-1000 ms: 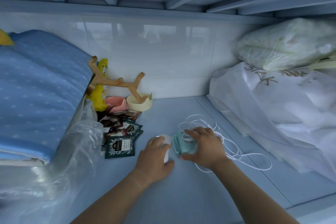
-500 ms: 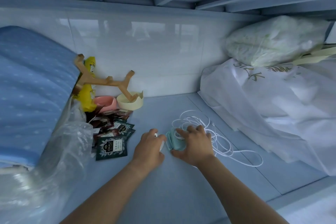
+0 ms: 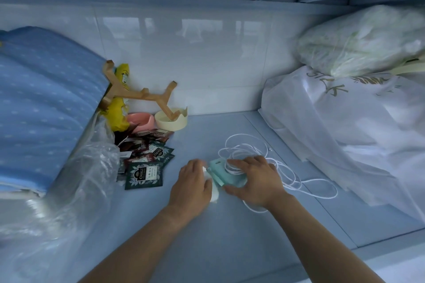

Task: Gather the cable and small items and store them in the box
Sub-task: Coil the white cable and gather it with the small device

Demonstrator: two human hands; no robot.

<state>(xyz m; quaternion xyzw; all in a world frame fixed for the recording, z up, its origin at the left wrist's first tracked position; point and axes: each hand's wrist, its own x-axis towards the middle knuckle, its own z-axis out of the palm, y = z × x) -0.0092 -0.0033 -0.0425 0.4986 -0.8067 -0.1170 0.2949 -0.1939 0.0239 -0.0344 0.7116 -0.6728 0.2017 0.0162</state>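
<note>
Centrally, right hand grips teal box on blue shelf, thumb at near edge. Left hand curls over white item (identity unclear) touching box. Loose white cable loops beside, partly under right fingers.

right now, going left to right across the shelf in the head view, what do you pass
blue bedding → clear plastic bag → tea sachets → left hand holding a white item → teal box → right hand gripping it → white bag
</note>
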